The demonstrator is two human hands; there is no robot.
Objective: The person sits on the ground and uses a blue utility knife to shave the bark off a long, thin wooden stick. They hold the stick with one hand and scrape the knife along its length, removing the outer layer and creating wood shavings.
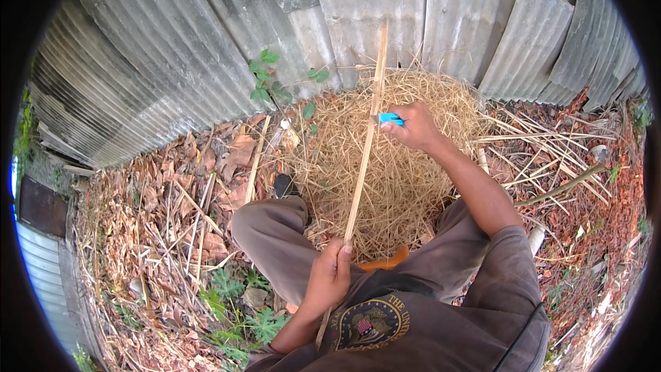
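A long, pale bamboo strip [363,165] slants up and away from my lap, its far end rising in front of the metal fence. My left hand [330,275] is closed round the strip's near part, close to my belly, and a short tail of it shows below the fist. Farther out, my right hand [412,126] grips a utility knife with a blue handle [392,119]. Its blade end meets the strip about midway along; the blade itself is mostly too small to make out. Beneath the strip, between my legs, lies a heap of straw-like shavings [420,186].
A corrugated metal fence [261,21] curves across the far side. Dry leaves [234,155] and thin sticks cover the ground at left. More split strips [551,145] lie at right. A green vine [263,76] grows by the fence, and leafy weeds [265,324] stand near my left arm.
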